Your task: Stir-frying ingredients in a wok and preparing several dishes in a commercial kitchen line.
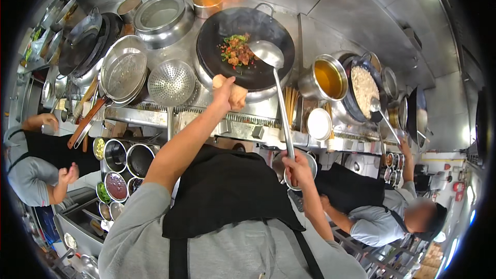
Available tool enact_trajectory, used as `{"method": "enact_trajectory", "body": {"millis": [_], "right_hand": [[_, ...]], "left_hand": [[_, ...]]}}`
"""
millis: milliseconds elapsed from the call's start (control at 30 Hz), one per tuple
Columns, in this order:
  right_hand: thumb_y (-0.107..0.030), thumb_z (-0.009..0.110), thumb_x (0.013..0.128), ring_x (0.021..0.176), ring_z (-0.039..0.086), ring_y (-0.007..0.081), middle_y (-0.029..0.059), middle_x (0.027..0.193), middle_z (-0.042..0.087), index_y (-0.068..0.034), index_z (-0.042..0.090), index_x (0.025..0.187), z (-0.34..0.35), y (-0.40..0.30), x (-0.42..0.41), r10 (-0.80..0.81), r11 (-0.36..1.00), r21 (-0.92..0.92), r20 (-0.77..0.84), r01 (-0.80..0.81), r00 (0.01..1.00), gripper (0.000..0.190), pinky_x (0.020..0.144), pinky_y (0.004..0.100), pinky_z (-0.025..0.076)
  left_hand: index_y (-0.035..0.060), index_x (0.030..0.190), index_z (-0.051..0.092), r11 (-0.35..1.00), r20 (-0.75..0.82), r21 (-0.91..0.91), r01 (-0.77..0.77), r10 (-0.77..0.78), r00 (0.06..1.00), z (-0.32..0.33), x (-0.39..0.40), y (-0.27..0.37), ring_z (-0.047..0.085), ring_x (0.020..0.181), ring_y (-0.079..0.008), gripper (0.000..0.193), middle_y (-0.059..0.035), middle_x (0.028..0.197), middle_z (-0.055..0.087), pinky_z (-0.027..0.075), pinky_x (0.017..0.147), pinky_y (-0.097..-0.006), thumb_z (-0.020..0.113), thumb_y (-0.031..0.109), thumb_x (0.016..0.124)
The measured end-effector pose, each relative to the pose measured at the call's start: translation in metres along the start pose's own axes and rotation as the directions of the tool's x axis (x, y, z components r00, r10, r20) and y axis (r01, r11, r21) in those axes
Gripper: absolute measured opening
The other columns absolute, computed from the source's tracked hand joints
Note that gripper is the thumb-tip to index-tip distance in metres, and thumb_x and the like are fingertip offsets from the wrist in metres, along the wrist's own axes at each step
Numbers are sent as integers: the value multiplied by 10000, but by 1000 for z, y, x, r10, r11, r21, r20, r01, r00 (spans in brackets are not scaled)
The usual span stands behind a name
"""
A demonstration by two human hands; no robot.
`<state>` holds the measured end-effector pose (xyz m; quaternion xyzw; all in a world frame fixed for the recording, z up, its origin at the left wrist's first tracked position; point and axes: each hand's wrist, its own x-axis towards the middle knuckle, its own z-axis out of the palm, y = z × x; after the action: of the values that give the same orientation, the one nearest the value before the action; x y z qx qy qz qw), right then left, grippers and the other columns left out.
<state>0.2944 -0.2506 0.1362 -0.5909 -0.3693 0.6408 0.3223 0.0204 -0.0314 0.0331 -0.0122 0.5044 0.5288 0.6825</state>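
Observation:
My left hand (223,95) grips a folded tan cloth (237,95) at the near rim of a black wok (217,27); whatever part of the wok lies under the cloth is hidden. Browned food pieces with green and red bits, a stir-fry (235,51), lie in the bottom of the wok. Around the wooden end of a long-handled steel ladle (265,52), my right hand (300,170) is closed. The ladle's bowl is over the wok, just right of the food, and its underside faces up.
Left of the wok are a perforated skimmer (171,82) and wire strainers (124,68). A pot of amber liquid (329,77) stands right. One co-worker (372,217) holds a ladle in another wok (347,97); another person (31,166) is left. Sauce containers (116,186) sit lower left.

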Motion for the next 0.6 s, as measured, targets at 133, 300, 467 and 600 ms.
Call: {"method": "enact_trajectory", "body": {"millis": [133, 300, 467, 600], "right_hand": [[-160, 570, 960, 392, 421, 58, -30, 600, 457, -53, 563, 1036, 8, -73, -24, 10, 973, -232, 42, 0, 999, 131, 346, 213, 334], [-132, 530, 960, 384, 446, 78, 2, 608, 498, -24, 571, 1074, -16, -108, -39, 148, 858, -510, 129, -62, 981, 162, 358, 240, 331], [-165, 591, 909, 417, 519, 145, 110, 671, 598, 0, 570, 1076, -3, -35, 81, -611, 335, -767, 266, 548, 746, 236, 400, 325, 397], [-152, 552, 958, 398, 427, 62, -21, 583, 472, -35, 544, 1186, -4, -96, 27, -142, 875, -453, 99, 172, 985, 257, 364, 243, 328]], "left_hand": [[27, 1067, 490, 996, -42, 43, 83, -81, 996, 10, 2, -7, 659, 757, -325, 310, -144, 910, 593, 527, 538, -521, 614, 186, 832], [15, 987, 511, 984, 14, 66, 166, -168, 986, 22, -85, 22, 670, 780, -303, 188, -149, 920, 634, 566, 627, -482, 552, 145, 858], [25, 1023, 552, 996, 115, 63, 55, -62, 991, -81, -27, -31, 651, 837, -277, 223, -138, 942, 632, 564, 695, -465, 577, 155, 843], [6, 1053, 525, 978, -5, 11, 210, -210, 978, -79, -100, -34, 657, 849, -305, 229, -142, 941, 614, 573, 685, -461, 541, 107, 848]]}}
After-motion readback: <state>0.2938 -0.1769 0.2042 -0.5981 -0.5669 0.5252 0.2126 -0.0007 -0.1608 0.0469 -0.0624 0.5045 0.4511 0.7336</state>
